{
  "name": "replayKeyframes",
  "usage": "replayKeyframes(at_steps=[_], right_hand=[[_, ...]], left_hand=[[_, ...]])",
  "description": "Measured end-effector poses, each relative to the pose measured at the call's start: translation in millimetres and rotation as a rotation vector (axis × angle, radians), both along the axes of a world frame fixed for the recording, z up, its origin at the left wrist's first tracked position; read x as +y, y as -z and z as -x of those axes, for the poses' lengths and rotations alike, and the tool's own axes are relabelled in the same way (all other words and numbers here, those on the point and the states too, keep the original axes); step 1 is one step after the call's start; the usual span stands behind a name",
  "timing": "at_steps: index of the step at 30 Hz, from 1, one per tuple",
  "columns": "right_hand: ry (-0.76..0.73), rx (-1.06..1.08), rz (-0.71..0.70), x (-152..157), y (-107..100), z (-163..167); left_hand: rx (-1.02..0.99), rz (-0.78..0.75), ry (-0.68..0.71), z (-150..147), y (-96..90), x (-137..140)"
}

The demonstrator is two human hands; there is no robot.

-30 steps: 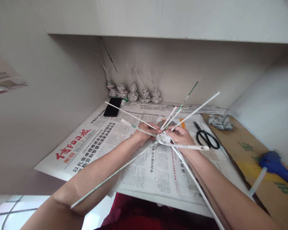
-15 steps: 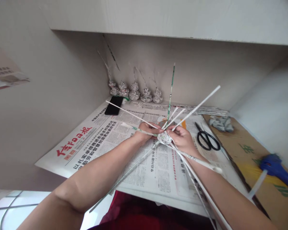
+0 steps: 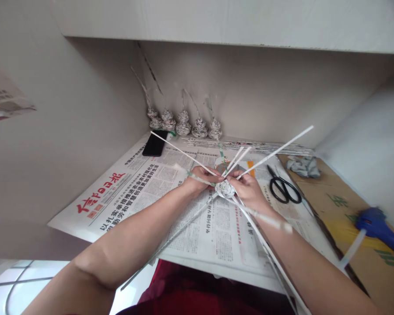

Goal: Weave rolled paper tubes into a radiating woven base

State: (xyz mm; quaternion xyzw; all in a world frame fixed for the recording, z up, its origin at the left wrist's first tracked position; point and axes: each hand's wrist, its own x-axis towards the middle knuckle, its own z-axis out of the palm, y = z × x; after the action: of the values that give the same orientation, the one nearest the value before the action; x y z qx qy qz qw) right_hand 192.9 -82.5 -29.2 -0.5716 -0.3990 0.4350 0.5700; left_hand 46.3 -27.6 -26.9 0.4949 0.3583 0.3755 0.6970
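Between my hands, over the newspaper (image 3: 197,240), is a small round woven piece of rolled paper (image 3: 226,189). Thin paper sticks fan out from it on all sides, among them a long white paper stick (image 3: 279,151) to the upper right and a greenish printed one (image 3: 222,154). My left hand (image 3: 202,179) is closed at the piece's left edge, thumb and fingers pinching paper sticks. My right hand (image 3: 246,186) is closed on the opposite edge, its fingertips meeting the left ones. The exact grip of the fingertips is partly hidden.
Several woven paper gourds (image 3: 184,124) stand along the back wall. A black phone (image 3: 154,144) lies before them, with a bundle of paper sticks (image 3: 256,146) to the right. Black-handled scissors (image 3: 284,189), a crumpled grey cloth (image 3: 303,166) and a blue glue gun (image 3: 379,227) lie at right.
The greenish stick has dropped lower and leans left. The upper-right white stick has tilted further down to the right. Both hands stay on the woven piece.
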Motion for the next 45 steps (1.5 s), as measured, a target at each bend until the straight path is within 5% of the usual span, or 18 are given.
replayKeyframes(at_steps=[5,15,26,34,40,45], right_hand=[[0.066,-0.101,-0.014,0,-3,1],[0.050,0.267,0.056,1,-4,3],[0.081,0.327,-0.008,-2,-4,11],[0.045,-0.020,-0.197,-4,1,9],[0.190,0.004,-0.045,4,11,4],[0.081,0.024,0.085,1,7,0]], left_hand=[[-0.007,-0.012,0.044,1,-3.3,-3],[0.023,0.052,-0.001,-2,-0.8,0],[-0.042,-0.082,0.025,-3,12.1,3],[-0.004,-0.023,-0.040,-2,3.7,0],[0.005,-0.062,-0.005,-3,7.2,0],[-0.005,-0.112,-0.011,-5,12.1,-1]])
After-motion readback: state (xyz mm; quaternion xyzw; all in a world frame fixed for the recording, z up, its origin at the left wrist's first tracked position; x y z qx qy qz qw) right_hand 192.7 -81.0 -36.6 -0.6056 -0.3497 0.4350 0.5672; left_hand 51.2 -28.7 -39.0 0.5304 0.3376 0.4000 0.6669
